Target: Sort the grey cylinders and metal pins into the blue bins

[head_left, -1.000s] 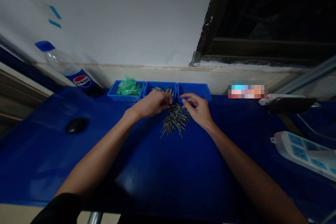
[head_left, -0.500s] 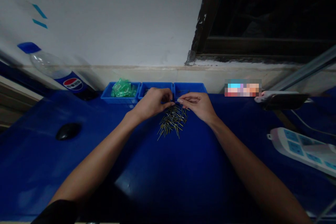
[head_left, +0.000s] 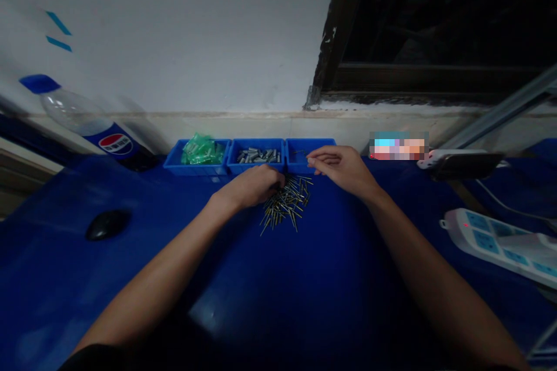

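My left hand (head_left: 260, 184) is curled at the upper left of a pile of thin metal pins (head_left: 285, 206), brass and dark in colour. Its fingertips point down into the pile, and what they hold is hidden. My right hand (head_left: 343, 168) hovers at the front of the right blue bin (head_left: 311, 144), thumb and fingers pinched together. Anything between those fingertips is too small to make out. A few thin pieces lie inside that bin. The middle blue bin (head_left: 256, 168) contains short silver metal cylinders (head_left: 259, 155).
The left blue bin (head_left: 195, 170) holds green plastic packaging (head_left: 202, 149). A Pepsi bottle (head_left: 96, 122) leans at the back left, behind a black mouse (head_left: 108, 224). To the right are a phone (head_left: 467, 165) on a stand and a white power strip (head_left: 500, 243).
My hands, close together above the pile before, have parted. The left has lowered to the pins, uncovering the middle bin; the right has shifted right, beside the right bin.
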Demonstrator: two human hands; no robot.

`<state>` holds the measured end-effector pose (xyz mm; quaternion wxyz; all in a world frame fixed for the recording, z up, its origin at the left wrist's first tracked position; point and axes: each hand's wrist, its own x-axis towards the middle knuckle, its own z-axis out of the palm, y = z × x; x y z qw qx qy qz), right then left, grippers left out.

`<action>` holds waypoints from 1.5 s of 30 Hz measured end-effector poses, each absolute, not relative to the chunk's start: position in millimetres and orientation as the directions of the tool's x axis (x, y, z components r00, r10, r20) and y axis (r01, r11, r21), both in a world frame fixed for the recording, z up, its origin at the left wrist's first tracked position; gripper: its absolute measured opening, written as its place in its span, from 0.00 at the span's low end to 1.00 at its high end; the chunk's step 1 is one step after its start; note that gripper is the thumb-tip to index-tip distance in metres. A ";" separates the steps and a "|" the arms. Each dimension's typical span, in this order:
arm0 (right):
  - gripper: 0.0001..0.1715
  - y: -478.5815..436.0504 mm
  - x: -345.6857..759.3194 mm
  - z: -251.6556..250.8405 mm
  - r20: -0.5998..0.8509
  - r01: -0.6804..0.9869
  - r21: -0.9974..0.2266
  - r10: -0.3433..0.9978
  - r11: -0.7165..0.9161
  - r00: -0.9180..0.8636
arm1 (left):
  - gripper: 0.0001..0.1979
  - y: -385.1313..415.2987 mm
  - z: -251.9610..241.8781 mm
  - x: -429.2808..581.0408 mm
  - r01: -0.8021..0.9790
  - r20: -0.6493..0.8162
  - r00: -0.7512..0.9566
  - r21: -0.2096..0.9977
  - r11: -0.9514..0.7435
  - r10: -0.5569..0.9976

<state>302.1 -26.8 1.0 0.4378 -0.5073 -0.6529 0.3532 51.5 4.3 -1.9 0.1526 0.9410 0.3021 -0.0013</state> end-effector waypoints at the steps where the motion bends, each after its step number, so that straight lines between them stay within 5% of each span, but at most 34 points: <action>1: 0.08 -27.7 302.2 2.1 0.213 0.356 -0.902 0.969 0.245 -0.126 | 0.13 3.9 -1.4 51.8 0.580 -0.100 0.810 0.278 -0.766 0.577; 17: 0.08 -33.8 293.3 1.0 0.182 0.404 -0.865 0.937 0.296 -0.298 | 0.14 1.3 -2.2 53.8 0.603 -0.071 0.796 0.172 -0.779 0.600; 29: 0.07 -32.1 292.0 -6.8 0.183 0.437 -0.844 0.932 0.312 -0.313 | 0.10 -1.9 5.2 53.3 0.629 -0.068 0.774 0.200 -0.751 0.630; 45: 0.07 -31.5 293.0 -11.6 0.181 0.475 -0.817 0.927 0.328 -0.330 | 0.17 1.0 -4.1 51.4 0.626 -0.079 0.774 0.241 -0.741 0.628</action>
